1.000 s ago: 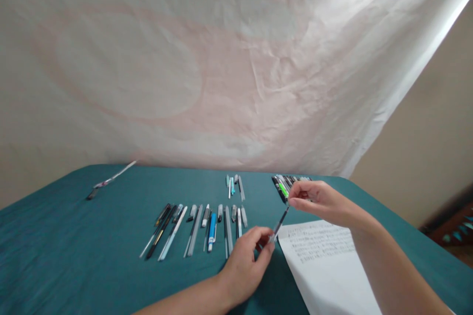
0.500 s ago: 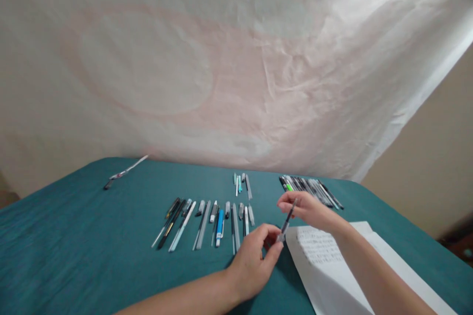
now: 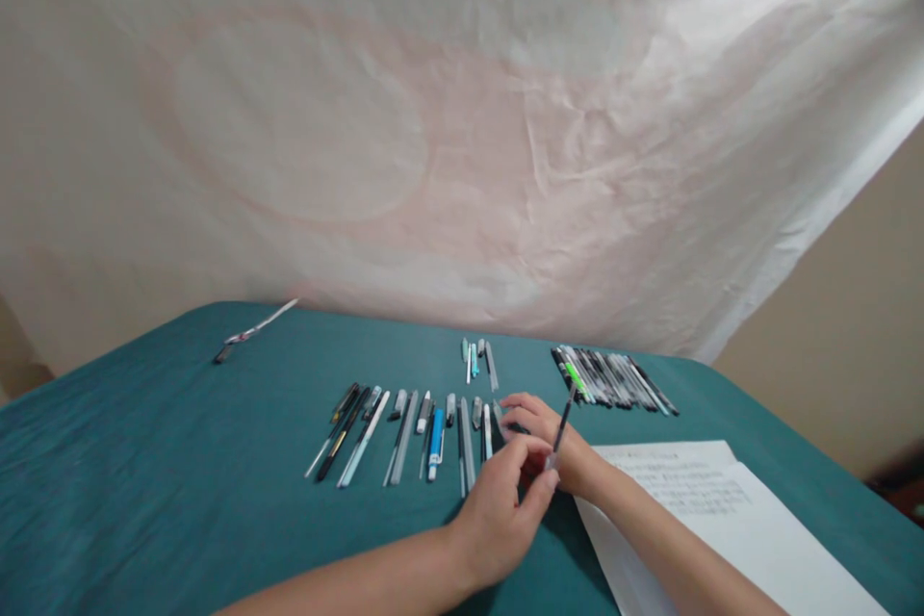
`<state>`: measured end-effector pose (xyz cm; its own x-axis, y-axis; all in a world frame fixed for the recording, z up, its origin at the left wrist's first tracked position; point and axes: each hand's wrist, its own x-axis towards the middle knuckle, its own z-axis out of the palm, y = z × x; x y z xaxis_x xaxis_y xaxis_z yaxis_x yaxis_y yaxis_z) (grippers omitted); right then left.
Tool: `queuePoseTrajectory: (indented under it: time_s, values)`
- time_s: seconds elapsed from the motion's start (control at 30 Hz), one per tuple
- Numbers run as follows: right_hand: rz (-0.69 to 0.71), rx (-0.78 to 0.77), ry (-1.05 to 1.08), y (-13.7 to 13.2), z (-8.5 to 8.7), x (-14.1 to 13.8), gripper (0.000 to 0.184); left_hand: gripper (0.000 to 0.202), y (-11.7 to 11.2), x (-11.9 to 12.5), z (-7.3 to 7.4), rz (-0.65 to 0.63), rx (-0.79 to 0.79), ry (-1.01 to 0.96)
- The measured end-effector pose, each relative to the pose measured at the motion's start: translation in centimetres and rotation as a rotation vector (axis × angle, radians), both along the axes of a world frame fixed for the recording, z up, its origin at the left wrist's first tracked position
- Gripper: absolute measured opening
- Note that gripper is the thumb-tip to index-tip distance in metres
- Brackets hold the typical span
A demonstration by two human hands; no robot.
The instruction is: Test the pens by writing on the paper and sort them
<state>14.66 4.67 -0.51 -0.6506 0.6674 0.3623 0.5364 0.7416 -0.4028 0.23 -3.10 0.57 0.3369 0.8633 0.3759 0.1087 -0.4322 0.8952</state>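
My left hand [image 3: 498, 510] is closed around the clear lower end of a slim, uncapped pen [image 3: 564, 428], whose dark shaft points up and away to the right. Just beyond it, my right hand [image 3: 541, 428] reaches low over the cloth at the right end of a row of pens and caps. Its fingers are bent together, with a small dark patch under them; whatever they hold is hidden. Closest to those fingertips lies a grey pen cap [image 3: 498, 412]. Farther left in the row are a blue pen [image 3: 436, 443] and a black pen [image 3: 339, 438].
A small cluster of pens and caps [image 3: 474, 361] lies farther back. Several pens [image 3: 613, 377], one with bright green, sit side by side at back right. Written-on white paper [image 3: 729, 525] lies under my right forearm. A thin strap-like object [image 3: 252, 332] rests at far left.
My right hand has moved left and lower, from above the paper to the right end of the pen row. My left hand still holds the pen in nearly the same place.
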Motion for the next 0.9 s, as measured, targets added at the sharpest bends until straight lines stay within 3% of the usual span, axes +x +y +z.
queuePoseTrajectory:
  time_s: [0.2,0.33,0.43,0.5,0.6,0.73,0.8,0.9]
  values:
    - [-0.276,-0.029,0.019,0.8,-1.4,-0.2,0.012,0.014,0.0,0.1,0.2,-0.014,0.001,0.003]
    - [-0.434,-0.136,-0.024,2.0,-2.9,0.2,0.011,0.015,0.1,0.1,0.2,-0.016,-0.004,0.026]
    - [-0.494,-0.209,0.08,2.4,-2.5,0.9,0.013,0.015,0.1,0.1,0.2,-0.015,-0.013,0.028]
    - [-0.462,-0.255,0.178,2.3,-0.9,1.5,0.022,0.016,0.1,0.2,0.2,-0.016,-0.028,0.027]
    - [-0.351,-0.376,0.36,1.8,2.9,2.5,0.03,0.017,0.1,0.2,0.2,-0.025,-0.051,0.023]
    - [-0.266,-0.495,0.764,0.3,7.9,3.3,0.036,0.016,0.2,0.2,0.3,-0.029,-0.06,0.017]
    - [-0.252,-0.475,0.869,-0.6,9.5,3.5,0.035,0.016,0.2,0.1,0.4,-0.03,-0.057,0.022]
    - [-0.26,-0.413,0.858,-1.8,10.7,3.6,0.036,0.017,0.2,0.1,0.4,-0.031,-0.059,0.028]
